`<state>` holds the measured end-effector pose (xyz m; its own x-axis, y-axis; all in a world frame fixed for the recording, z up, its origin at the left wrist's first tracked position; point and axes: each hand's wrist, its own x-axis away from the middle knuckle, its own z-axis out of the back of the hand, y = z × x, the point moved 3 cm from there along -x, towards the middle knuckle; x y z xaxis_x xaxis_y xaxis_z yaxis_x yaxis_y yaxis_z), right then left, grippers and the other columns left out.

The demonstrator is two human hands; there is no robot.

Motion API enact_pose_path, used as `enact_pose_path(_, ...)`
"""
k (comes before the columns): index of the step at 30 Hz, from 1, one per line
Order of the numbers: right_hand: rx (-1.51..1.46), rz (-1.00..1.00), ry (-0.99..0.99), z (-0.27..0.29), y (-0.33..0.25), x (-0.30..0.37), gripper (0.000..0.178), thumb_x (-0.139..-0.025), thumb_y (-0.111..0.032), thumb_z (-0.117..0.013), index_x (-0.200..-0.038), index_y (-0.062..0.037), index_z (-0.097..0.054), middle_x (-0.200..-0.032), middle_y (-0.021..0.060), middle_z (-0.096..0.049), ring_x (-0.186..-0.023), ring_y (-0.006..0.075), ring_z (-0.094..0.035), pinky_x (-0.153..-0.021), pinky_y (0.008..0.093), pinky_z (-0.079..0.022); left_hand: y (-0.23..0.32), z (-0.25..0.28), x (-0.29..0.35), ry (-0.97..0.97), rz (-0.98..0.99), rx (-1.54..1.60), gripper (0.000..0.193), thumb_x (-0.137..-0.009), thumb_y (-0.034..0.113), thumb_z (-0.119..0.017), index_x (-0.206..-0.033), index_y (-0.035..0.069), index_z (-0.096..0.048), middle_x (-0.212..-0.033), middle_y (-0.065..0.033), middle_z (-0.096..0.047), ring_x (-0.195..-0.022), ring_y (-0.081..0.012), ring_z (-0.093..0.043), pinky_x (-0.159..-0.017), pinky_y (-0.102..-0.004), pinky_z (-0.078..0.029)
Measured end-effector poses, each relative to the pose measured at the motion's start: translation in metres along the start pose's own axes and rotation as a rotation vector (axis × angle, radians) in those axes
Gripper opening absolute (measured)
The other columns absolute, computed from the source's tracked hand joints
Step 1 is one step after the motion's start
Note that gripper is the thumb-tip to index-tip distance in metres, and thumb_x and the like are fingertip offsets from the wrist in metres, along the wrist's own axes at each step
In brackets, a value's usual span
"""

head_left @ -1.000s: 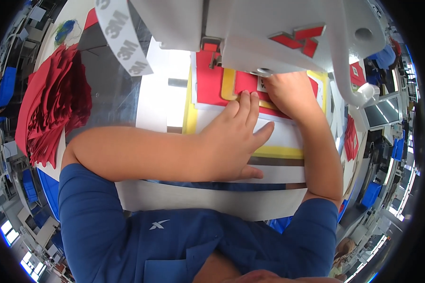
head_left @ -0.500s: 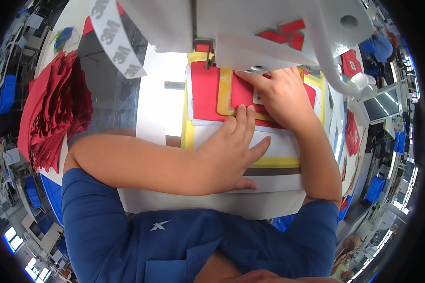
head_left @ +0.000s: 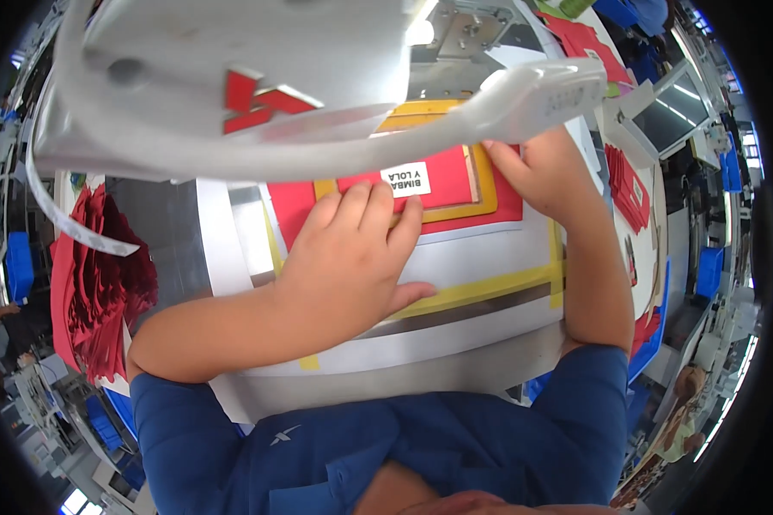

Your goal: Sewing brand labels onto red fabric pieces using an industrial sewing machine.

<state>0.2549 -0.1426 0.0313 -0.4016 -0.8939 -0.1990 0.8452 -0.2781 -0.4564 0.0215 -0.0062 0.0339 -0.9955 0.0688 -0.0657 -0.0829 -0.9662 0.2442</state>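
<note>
A red fabric piece (head_left: 500,184) lies on a white sheet, with a yellow rectangular frame (head_left: 487,190) on top of it. Inside the frame, a small white printed label (head_left: 410,179) rests on red fabric. My left hand (head_left: 348,245) is open, its fingers spread flat over the frame's lower edge, with fingertips beside the label. At the frame's right side is my right hand (head_left: 548,176), its thumb stretched toward the frame's edge. The lamp arm hides most of the right hand's other fingers.
A white sewing machine head (head_left: 232,77) with red marks overhangs the work, its grey curved lamp arm (head_left: 532,99) crossing in front. Stacked red fabric (head_left: 103,283) stands at left. More red pieces (head_left: 629,193) lie at right near a screen (head_left: 670,112). Yellow tape (head_left: 489,287) borders the white sheet.
My view has turned, so the machine head appears further left. My right hand has moved off the label to the frame's right side. My left fingers now reach further over the frame, beside the label.
</note>
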Motion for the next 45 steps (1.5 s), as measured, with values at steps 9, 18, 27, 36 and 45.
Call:
enact_pose_path(9,-0.134,0.025,0.006,-0.009,0.009,0.003,0.032,-0.096,-0.011,-0.068,-0.125,-0.0002,-0.073,-0.124,0.0184,-0.068,-0.115,0.0389,-0.066,-0.1,0.0448,-0.054,-0.016,-0.019,-0.076,0.128,0.009,0.132,0.071,-0.091,0.038,-0.084,-0.145,0.0,-0.06,-0.142,-0.0228,-0.06,-0.127,-0.0431,-0.059,-0.109,-0.0501,-0.048)
enact_pose_path(18,-0.21,0.054,0.095,-0.02,0.02,0.004,0.03,-0.096,-0.011,-0.065,-0.122,0.0001,-0.074,-0.118,0.0165,-0.069,-0.11,0.0372,-0.067,-0.097,0.0454,-0.054,-0.011,-0.019,-0.047,-0.074,-0.031,0.042,0.084,-0.088,0.034,-0.086,-0.155,-0.003,-0.052,-0.157,-0.0266,-0.052,-0.142,-0.0457,-0.054,-0.116,-0.0536,-0.045)
enact_pose_path(27,-0.133,0.051,0.084,-0.015,0.008,0.008,0.023,-0.093,-0.006,-0.066,-0.113,-0.0001,-0.076,-0.113,0.0153,-0.069,-0.108,0.0358,-0.068,-0.096,0.0453,-0.055,-0.019,-0.019,-0.035,-0.115,-0.061,0.105,0.089,-0.086,0.036,-0.087,-0.157,-0.004,-0.05,-0.159,-0.0298,-0.05,-0.144,-0.049,-0.053,-0.119,-0.0554,-0.044)
enact_pose_path(36,0.058,0.177,0.055,-0.014,-0.009,0.011,0.018,-0.088,-0.005,-0.072,-0.106,-0.0017,-0.076,-0.118,0.0164,-0.069,-0.11,0.0361,-0.066,-0.097,0.0469,-0.054,-0.017,-0.023,-0.037,-0.088,-0.032,0.138,0.089,-0.084,0.042,-0.088,-0.153,-0.003,-0.054,-0.157,-0.0278,-0.053,-0.14,-0.0471,-0.056,-0.116,-0.0551,-0.045)
enact_pose_path(45,0.16,0.181,0.079,-0.018,-0.022,0.013,0.033,-0.085,-0.006,-0.073,-0.118,-0.0025,-0.076,-0.119,0.0148,-0.069,-0.114,0.0321,-0.065,-0.099,0.0452,-0.051,-0.026,-0.032,-0.034,0.035,-0.152,-0.052,0.089,-0.085,0.048,-0.086,-0.152,-0.002,-0.055,-0.157,-0.0269,-0.053,-0.139,-0.0459,-0.057,-0.114,-0.0555,-0.046)
